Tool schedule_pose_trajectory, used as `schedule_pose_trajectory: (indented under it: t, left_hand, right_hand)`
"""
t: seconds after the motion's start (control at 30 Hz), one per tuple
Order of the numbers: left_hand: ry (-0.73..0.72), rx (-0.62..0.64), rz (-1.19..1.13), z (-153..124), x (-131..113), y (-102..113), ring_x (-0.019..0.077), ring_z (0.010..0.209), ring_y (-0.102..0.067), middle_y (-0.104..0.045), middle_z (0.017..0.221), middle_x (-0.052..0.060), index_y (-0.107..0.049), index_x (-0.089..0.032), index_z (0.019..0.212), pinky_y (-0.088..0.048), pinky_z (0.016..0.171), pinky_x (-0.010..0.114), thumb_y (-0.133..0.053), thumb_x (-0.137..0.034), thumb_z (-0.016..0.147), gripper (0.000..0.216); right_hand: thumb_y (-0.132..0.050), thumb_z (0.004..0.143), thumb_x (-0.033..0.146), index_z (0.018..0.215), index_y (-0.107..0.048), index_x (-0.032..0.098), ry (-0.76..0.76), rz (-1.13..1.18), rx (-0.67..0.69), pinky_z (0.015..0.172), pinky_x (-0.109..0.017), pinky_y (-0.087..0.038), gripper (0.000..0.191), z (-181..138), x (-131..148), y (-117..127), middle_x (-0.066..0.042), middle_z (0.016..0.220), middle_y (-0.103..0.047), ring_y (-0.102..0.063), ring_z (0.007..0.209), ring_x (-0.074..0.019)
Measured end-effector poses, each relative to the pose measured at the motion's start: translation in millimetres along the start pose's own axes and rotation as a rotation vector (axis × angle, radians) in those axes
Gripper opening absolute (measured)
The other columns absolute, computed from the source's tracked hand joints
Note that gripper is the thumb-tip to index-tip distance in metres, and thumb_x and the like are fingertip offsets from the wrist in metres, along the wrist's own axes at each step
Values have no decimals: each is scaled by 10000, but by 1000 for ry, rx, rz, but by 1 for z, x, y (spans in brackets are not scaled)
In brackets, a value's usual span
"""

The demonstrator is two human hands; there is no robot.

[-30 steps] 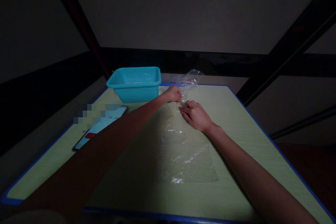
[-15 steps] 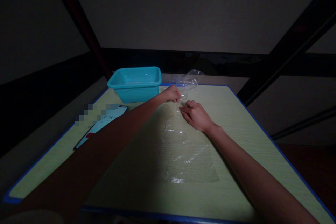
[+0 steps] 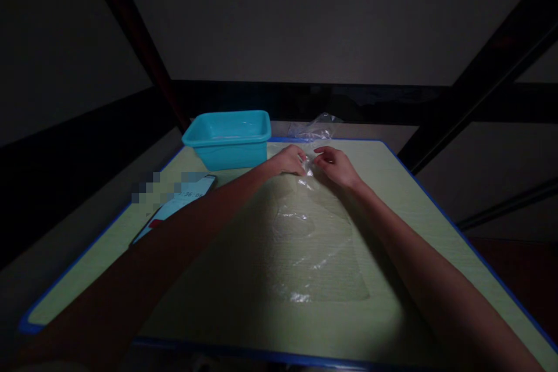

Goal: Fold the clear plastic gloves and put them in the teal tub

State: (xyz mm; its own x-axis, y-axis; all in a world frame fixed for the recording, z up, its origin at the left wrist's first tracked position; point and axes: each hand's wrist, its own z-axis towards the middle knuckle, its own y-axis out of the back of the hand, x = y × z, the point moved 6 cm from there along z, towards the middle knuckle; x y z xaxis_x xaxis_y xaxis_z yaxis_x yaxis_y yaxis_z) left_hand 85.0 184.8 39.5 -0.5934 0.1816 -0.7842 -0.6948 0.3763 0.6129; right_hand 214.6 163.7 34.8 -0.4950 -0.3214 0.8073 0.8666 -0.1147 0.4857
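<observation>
A clear plastic bag point(image 3: 322, 267) lies flat along the middle of the table, its near end spread out. Its far part point(image 3: 320, 128) is crumpled and sticks up past the table's back edge. My left hand point(image 3: 290, 160) has its fingers curled in a pinch on the bag's narrow, bunched section. Just to the right of that section is my right hand point(image 3: 337, 167), fingers loosely bent and apart, with nothing visible held in them. Whether its fingertips touch the film cannot be made out.
A turquoise plastic basin point(image 3: 233, 154) stands at the back left of the table point(image 3: 392, 203), which has a blue edge. A phone point(image 3: 185, 197) with a lit screen showing digits lies left of my left forearm, partly covered by it. Dark walls and slanting beams surround the table.
My right hand has lifted off the bag and moved farther back, its pointing finger no longer pressed down. The bag's bunched section shows more wrinkles. My left hand stays nearly in place.
</observation>
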Motion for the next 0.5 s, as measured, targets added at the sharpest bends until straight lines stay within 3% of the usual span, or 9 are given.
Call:
schedule_pose_trajectory:
  t: [0.13, 0.23, 0.5]
  left_hand:
    - [-24, -87, -46, -4, -1, -1, 76, 489, -485, -518, 545, -74, -566, -133, 744, -375, 531, 197, -715, -36, 516, 289]
    - [-35, -140, -82, -3, 3, -3, 76, 481, -476, -492, 526, -85, -526, -146, 700, -366, 526, 198, -713, -33, 512, 289]
    - [-73, -152, -181, -1, 1, -9, 70, 481, -476, -478, 510, -88, -501, -146, 663, -349, 519, 194, -732, -38, 495, 306]
  right_hand:
    - [-623, 709, 225, 890, -614, 153, -26, 159, 19, 615, -281, -454, 195, 9, -7, -13, -21, 657, -668, -600, 599, -152]
    - [-695, 646, 307, 889, -597, 168, -39, 279, 39, 552, -270, -451, 297, 5, -7, -16, 7, 604, -655, -588, 544, -143]
    - [-809, 447, 364, 829, -580, 194, -63, 493, 28, 558, -272, -473, 477, -1, -4, -13, 47, 551, -626, -577, 514, -125]
